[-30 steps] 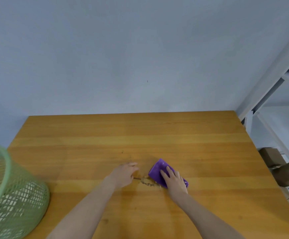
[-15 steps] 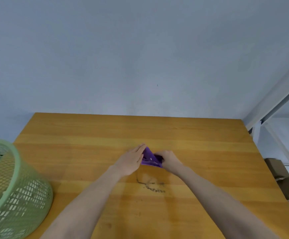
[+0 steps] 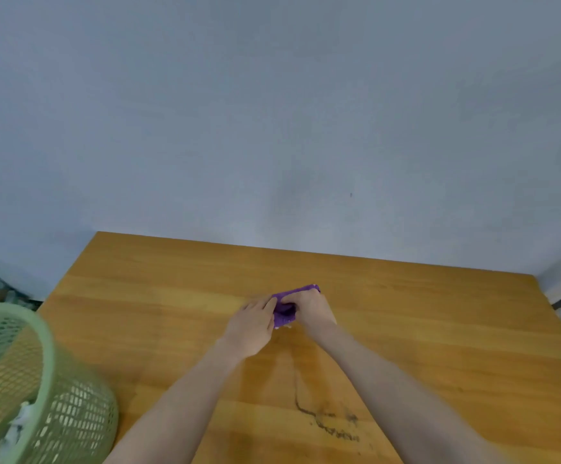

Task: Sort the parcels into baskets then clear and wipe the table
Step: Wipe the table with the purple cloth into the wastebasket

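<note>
Head view, one entry. Worktop (image 3: 439, 329): wooden, set against a plain grey wall at 12 o'clock. Purple cloth (image 3: 286, 309): bunched near the worktop's middle, held between both hands. Right hand (image 3: 311, 308): fingers curled round the cloth's upper fold, gripping it. Left hand (image 3: 250, 329): fingers nearly straight, laid against the cloth's 9 o'clock edge, touching it; the thumb cannot be seen. Dark scribbled mark (image 3: 331, 421): on the wood at 6 o'clock of the hands, close to the near edge, between the forearms, not yet wiped. Green mesh basket (image 3: 48, 380): at 8 o'clock, on or over the worktop's left corner, something white seen inside; no parcels are seen on the surface. Step judged: sorting and clearing done, wiping in hand, the cloth being refolded or gathered. Next move judged: the cloth to be pressed flat and drawn toward 6 o'clock over the mark, with firm pressure. Room: open wood lies from 1 to 4 o'clock; the far edge meets the wall, the right edge drops away at 3 o'clock, and the basket crowds strokes toward 8 o'clock.
</note>
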Action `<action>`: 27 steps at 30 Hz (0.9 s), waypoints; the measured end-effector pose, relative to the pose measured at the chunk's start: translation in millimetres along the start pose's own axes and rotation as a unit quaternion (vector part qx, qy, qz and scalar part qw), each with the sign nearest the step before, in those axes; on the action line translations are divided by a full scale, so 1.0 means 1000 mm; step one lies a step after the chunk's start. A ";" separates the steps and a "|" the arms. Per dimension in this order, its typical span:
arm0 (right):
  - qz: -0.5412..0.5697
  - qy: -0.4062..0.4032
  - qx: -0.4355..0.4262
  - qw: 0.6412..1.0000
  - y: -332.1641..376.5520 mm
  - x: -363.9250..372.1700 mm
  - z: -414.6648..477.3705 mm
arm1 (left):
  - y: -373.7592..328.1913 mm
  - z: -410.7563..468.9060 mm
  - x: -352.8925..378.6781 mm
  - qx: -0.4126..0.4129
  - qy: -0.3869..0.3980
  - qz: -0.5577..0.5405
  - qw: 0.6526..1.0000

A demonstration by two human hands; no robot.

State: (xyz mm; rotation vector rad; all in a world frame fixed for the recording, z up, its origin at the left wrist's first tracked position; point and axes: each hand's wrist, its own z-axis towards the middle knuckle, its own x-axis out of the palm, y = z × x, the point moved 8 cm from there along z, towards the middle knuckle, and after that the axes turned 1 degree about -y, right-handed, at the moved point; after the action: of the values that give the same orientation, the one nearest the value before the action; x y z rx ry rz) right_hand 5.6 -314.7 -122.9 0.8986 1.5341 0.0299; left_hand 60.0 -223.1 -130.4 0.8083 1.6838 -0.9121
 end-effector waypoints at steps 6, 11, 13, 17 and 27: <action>0.004 0.020 -0.012 1.000 0.009 0.008 0.038 | 0.022 0.031 0.003 -0.031 -0.018 0.007 0.999; -0.032 0.071 0.010 0.997 0.001 0.032 0.060 | 0.033 0.043 0.021 -0.056 0.042 -0.024 0.997; -0.058 0.119 0.007 0.991 -0.002 0.048 0.061 | 0.035 0.043 0.030 -0.062 0.080 -0.047 0.994; -0.115 0.171 -0.006 0.979 -0.008 0.070 0.053 | 0.040 0.042 0.041 -0.070 0.120 -0.043 0.989; -0.193 0.215 -0.021 0.957 -0.017 0.077 0.025 | 0.034 0.035 0.047 -0.039 0.185 0.068 0.980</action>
State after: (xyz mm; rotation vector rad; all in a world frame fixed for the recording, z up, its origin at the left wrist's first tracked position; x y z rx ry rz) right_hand 26.2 -297.1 -200.8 0.5632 2.0878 -0.0263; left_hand 92.7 -232.6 -189.2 1.0746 1.9426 -0.6219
